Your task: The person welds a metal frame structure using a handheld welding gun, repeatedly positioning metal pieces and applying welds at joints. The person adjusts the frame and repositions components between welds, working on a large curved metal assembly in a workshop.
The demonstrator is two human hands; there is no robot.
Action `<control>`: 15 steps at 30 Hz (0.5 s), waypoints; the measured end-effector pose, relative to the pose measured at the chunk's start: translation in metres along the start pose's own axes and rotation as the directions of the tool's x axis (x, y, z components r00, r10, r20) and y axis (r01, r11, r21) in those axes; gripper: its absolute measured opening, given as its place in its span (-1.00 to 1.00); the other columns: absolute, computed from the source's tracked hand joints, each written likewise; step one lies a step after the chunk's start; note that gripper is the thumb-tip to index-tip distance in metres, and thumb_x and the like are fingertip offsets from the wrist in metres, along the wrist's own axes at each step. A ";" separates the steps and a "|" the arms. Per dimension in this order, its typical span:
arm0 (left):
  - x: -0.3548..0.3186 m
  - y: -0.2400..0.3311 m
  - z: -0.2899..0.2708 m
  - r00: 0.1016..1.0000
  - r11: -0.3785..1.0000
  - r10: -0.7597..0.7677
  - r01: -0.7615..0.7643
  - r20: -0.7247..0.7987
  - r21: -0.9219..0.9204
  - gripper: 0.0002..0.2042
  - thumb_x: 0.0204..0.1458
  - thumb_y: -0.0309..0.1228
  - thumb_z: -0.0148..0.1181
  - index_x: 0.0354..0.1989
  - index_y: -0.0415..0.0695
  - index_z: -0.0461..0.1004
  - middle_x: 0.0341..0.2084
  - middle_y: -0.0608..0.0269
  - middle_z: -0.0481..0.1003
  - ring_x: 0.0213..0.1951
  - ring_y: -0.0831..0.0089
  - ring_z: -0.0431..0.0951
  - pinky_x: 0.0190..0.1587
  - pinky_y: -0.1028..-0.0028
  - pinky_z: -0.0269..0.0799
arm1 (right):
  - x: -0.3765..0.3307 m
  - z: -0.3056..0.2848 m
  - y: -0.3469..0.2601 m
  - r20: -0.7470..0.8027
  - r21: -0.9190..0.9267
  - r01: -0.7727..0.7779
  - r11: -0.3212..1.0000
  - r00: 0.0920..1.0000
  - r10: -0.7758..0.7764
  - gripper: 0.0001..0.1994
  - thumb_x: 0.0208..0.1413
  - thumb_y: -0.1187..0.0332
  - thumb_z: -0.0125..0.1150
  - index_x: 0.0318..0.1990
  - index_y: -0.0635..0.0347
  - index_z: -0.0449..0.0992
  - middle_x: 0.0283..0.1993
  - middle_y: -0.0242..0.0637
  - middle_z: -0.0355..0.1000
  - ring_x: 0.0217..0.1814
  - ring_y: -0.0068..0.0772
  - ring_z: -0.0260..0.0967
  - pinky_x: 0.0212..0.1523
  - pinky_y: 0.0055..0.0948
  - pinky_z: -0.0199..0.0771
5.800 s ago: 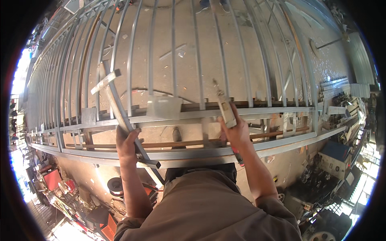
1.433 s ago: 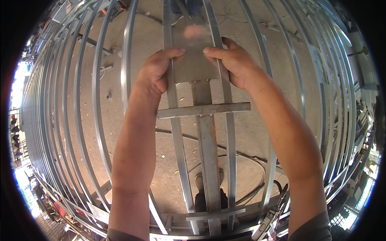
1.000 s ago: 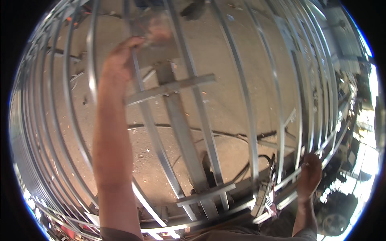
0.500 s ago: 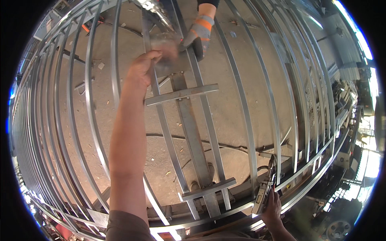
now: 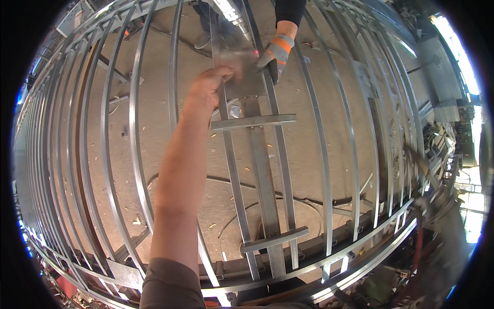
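Note:
My left arm reaches far up the middle, and my left hand [image 5: 212, 85] is closed at a metal bar [image 5: 231, 165] of the frame. A dark, smeared patch [image 5: 247, 80] lies beyond its fingers; what they hold cannot be made out. Across from it, another person's gloved hand [image 5: 278, 54], grey with orange bands, grips the parallel bar [image 5: 281, 154]. A silvery welding gun [image 5: 231, 15] points down between these bars, near a small red light spot. On the right is a dark motion-smeared shape [image 5: 437, 226]; my right hand is not distinct there.
Two short crosspieces [image 5: 254, 121] [image 5: 275, 239] lie over the bars, with a wider flat bar [image 5: 265, 190] beneath. Many long bars of the metal frame [image 5: 136, 103] stretch to both sides. A dark cable [image 5: 234, 182] runs along the floor. Scrap [image 5: 442, 136] is piled at right.
The view has shifted, so the frame, my left hand and the gloved hand appear farther right. My right hand and the welding gun it held have left their place above the near rail.

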State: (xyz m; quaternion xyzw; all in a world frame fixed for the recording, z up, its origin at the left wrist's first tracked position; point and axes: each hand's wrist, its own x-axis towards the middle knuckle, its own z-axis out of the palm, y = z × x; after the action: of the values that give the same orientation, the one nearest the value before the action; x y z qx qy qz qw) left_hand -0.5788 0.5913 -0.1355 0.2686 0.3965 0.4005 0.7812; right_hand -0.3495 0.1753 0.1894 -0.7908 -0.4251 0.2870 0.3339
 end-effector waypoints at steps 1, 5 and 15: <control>0.000 0.000 0.000 1.000 1.000 -0.004 0.004 -0.012 0.000 -0.85 0.17 -0.56 0.17 -0.15 -0.26 0.62 -0.24 0.12 0.65 -0.16 0.36 0.64 0.01 0.38 0.54 | 0.025 0.007 -0.019 0.040 0.027 0.032 0.999 0.999 -0.033 -0.49 0.27 0.16 0.22 0.26 0.27 0.35 -0.06 -0.08 0.52 -0.26 -0.34 0.52 -0.35 -0.40 0.59; -0.003 0.003 0.006 0.999 1.000 0.002 -0.001 -0.033 0.029 -0.84 0.17 -0.57 0.16 -0.15 -0.28 0.63 -0.23 0.12 0.66 -0.11 0.34 0.63 0.02 0.37 0.54 | 0.116 0.044 -0.069 0.176 0.177 0.068 0.982 0.979 -0.099 -0.52 0.30 0.06 0.21 0.16 0.28 0.43 -0.16 -0.10 0.57 -0.40 -0.47 0.52 -0.47 -0.51 0.57; -0.021 0.010 0.016 0.998 0.999 -0.043 0.044 -0.044 0.028 -0.81 0.23 -0.49 0.16 -0.07 -0.34 0.55 -0.25 0.10 0.63 -0.13 0.32 0.66 0.00 0.37 0.62 | 0.273 0.193 -0.008 0.394 0.678 -0.210 0.704 0.913 -0.107 -0.57 0.20 0.04 0.41 -0.06 0.27 0.56 -0.34 -0.21 0.59 -0.51 -0.42 0.59 -0.60 -0.40 0.61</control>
State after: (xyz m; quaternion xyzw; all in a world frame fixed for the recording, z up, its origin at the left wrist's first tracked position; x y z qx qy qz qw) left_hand -0.5769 0.5776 -0.1110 0.2624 0.4247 0.3833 0.7771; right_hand -0.3667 0.4694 0.0310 -0.5365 -0.3187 0.5941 0.5076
